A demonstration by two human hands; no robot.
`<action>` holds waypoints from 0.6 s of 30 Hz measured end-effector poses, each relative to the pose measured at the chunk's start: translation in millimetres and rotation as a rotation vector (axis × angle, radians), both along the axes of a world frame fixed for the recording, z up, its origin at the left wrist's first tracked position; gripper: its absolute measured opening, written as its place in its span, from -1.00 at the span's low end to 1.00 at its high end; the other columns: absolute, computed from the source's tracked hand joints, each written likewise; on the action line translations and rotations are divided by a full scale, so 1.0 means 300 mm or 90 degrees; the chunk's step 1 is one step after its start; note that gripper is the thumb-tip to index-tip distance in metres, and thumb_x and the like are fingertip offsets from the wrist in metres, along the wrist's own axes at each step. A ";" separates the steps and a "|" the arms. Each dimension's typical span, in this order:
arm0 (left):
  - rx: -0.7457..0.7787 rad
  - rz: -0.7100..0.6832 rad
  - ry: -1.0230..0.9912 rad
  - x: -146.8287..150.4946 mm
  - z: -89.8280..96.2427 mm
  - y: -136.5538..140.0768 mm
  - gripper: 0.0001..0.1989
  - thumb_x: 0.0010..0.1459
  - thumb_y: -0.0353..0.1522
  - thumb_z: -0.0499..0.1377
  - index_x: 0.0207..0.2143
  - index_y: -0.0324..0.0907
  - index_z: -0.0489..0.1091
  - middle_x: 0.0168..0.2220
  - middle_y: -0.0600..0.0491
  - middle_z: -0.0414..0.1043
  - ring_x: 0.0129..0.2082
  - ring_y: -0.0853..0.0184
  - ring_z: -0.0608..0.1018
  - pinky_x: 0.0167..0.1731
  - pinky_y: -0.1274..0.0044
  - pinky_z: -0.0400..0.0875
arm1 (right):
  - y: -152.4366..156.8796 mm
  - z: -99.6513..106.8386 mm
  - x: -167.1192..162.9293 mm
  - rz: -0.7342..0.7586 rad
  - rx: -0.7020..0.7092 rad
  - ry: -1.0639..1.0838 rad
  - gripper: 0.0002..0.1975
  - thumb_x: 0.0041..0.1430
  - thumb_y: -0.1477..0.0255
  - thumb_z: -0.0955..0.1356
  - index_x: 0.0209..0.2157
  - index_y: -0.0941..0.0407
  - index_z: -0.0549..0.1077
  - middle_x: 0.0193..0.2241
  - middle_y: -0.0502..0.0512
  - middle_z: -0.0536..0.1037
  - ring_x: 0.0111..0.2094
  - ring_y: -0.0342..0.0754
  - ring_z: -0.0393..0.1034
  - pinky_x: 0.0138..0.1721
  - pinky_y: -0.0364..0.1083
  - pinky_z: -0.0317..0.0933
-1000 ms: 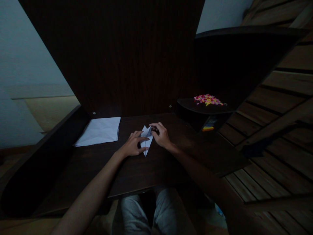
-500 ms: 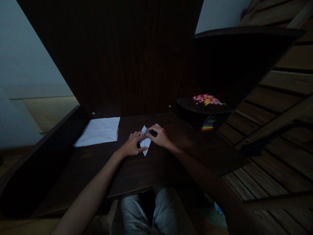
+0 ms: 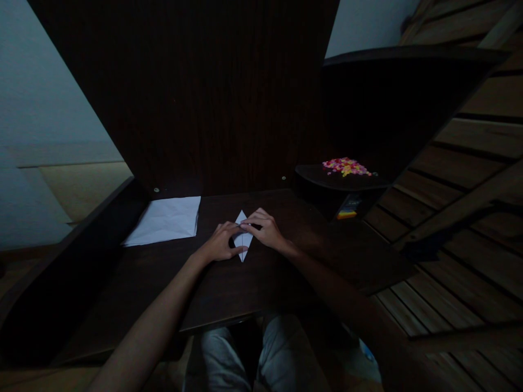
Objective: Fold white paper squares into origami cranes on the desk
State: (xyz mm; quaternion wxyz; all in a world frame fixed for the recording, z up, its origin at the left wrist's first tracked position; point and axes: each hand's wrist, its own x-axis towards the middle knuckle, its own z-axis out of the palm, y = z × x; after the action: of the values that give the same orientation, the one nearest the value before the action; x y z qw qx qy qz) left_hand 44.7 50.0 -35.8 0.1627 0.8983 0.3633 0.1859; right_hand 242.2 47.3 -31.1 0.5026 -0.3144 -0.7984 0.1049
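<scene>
A white folded paper [image 3: 246, 239], a narrow diamond with a crease down its middle, lies flat on the dark desk. My left hand [image 3: 222, 243] holds it down from the left, thumb on the lower part and fingertips near the middle. From the right, my right hand [image 3: 265, 227] pinches and presses at the paper's centre, its fingertips meeting those of the left. The fingers partly cover the middle of the paper. Its upper and lower points stay in sight.
A stack of white paper sheets [image 3: 167, 219] lies at the back left of the desk [image 3: 220, 294]. Small pink and yellow pieces [image 3: 346, 166] are heaped on a low corner shelf [image 3: 312, 175] at right. A raised side panel [image 3: 81, 261] bounds the left.
The paper's upper flap, raised and held by my right hand before, now lies lower. My right fingertips have moved slightly left and down onto the paper's middle. My left hand stays put.
</scene>
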 end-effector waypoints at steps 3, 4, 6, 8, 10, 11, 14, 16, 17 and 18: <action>0.009 0.003 -0.005 0.000 0.000 -0.003 -0.45 0.04 -0.13 0.25 0.07 -0.14 0.34 0.07 -0.13 0.36 0.06 0.04 0.35 0.08 0.13 0.14 | -0.006 0.008 -0.004 -0.003 -0.008 -0.010 -0.82 0.23 0.35 0.34 -0.37 0.08 0.57 -0.41 0.06 0.56 -0.32 -0.05 0.34 -0.21 -0.03 0.23; 0.014 0.005 -0.010 0.000 -0.001 -0.003 -0.43 0.03 -0.12 0.25 0.07 -0.14 0.33 0.07 -0.13 0.35 0.06 0.04 0.35 0.08 0.14 0.15 | -0.007 0.010 -0.004 -0.010 -0.016 -0.013 -0.81 0.24 0.35 0.33 -0.38 0.09 0.56 -0.41 0.06 0.56 -0.32 -0.05 0.34 -0.20 -0.03 0.23; 0.020 0.013 -0.027 0.001 -0.002 -0.003 -0.40 0.02 -0.11 0.26 0.08 -0.15 0.31 0.08 -0.13 0.35 0.06 0.04 0.36 0.08 0.16 0.17 | -0.006 0.011 -0.002 -0.031 -0.037 -0.022 -0.83 0.23 0.35 0.33 -0.37 0.09 0.53 -0.39 0.06 0.55 -0.30 -0.05 0.33 -0.18 -0.02 0.22; 0.019 0.024 -0.057 0.002 -0.001 -0.002 -0.41 0.02 -0.11 0.26 0.07 -0.15 0.30 0.07 -0.12 0.35 0.07 0.04 0.36 0.09 0.18 0.17 | 0.001 0.004 0.002 -0.056 -0.060 -0.038 -0.88 0.21 0.36 0.35 -0.31 0.10 0.51 -0.34 0.07 0.53 -0.26 -0.04 0.33 -0.16 -0.02 0.23; 0.012 0.036 -0.099 0.002 0.002 0.000 -0.44 0.03 -0.12 0.25 0.05 -0.16 0.30 0.03 -0.11 0.37 0.05 0.07 0.38 0.08 0.22 0.21 | 0.013 -0.011 0.007 -0.081 -0.087 -0.055 -0.87 0.17 0.39 0.37 -0.25 0.11 0.49 -0.28 0.09 0.51 -0.21 -0.02 0.32 -0.12 -0.01 0.23; 0.009 0.043 -0.123 0.003 0.004 0.000 -0.47 0.05 -0.13 0.24 0.03 -0.16 0.30 0.01 -0.10 0.38 0.03 0.10 0.40 0.07 0.25 0.24 | 0.020 -0.020 0.009 -0.090 -0.105 -0.061 -0.87 0.17 0.39 0.37 -0.23 0.11 0.48 -0.26 0.10 0.50 -0.19 -0.02 0.32 -0.11 0.00 0.23; -0.002 0.069 -0.181 0.004 0.011 -0.001 -0.53 0.06 -0.19 0.23 0.01 -0.16 0.30 -0.04 -0.06 0.40 -0.06 0.16 0.44 -0.01 0.32 0.31 | 0.039 -0.046 0.014 -0.094 -0.183 -0.039 -0.88 0.17 0.40 0.35 -0.26 0.11 0.48 -0.23 0.11 0.45 -0.21 -0.06 0.35 -0.16 -0.04 0.29; -0.010 0.091 -0.206 0.005 0.017 -0.003 -0.55 0.05 -0.23 0.22 -0.01 -0.16 0.30 -0.08 -0.03 0.42 -0.13 0.19 0.47 -0.08 0.35 0.35 | 0.050 -0.059 0.015 -0.086 -0.236 -0.001 -0.89 0.15 0.40 0.35 -0.29 0.11 0.49 -0.23 0.10 0.44 -0.25 -0.10 0.38 -0.23 -0.08 0.32; -0.014 0.100 -0.217 0.005 0.020 -0.004 -0.56 0.05 -0.24 0.22 -0.02 -0.17 0.30 -0.10 -0.02 0.42 -0.16 0.21 0.47 -0.11 0.37 0.36 | 0.054 -0.064 0.014 -0.079 -0.263 0.022 -0.90 0.14 0.40 0.35 -0.32 0.11 0.49 -0.24 0.09 0.44 -0.27 -0.11 0.39 -0.24 -0.10 0.32; -0.016 0.108 -0.228 0.006 0.022 -0.006 -0.57 0.05 -0.25 0.22 -0.02 -0.17 0.30 -0.12 -0.01 0.43 -0.18 0.22 0.47 -0.14 0.39 0.37 | 0.058 -0.068 0.014 -0.070 -0.291 0.047 -0.91 0.13 0.41 0.36 -0.34 0.12 0.49 -0.26 0.08 0.45 -0.28 -0.12 0.40 -0.24 -0.10 0.33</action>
State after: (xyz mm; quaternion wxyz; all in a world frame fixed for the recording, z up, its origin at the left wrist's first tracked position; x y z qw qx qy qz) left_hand 46.5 48.3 -29.1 0.2198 0.8151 0.4051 0.3509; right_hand 246.3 64.8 -51.4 0.4526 -0.4588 -0.7166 0.2666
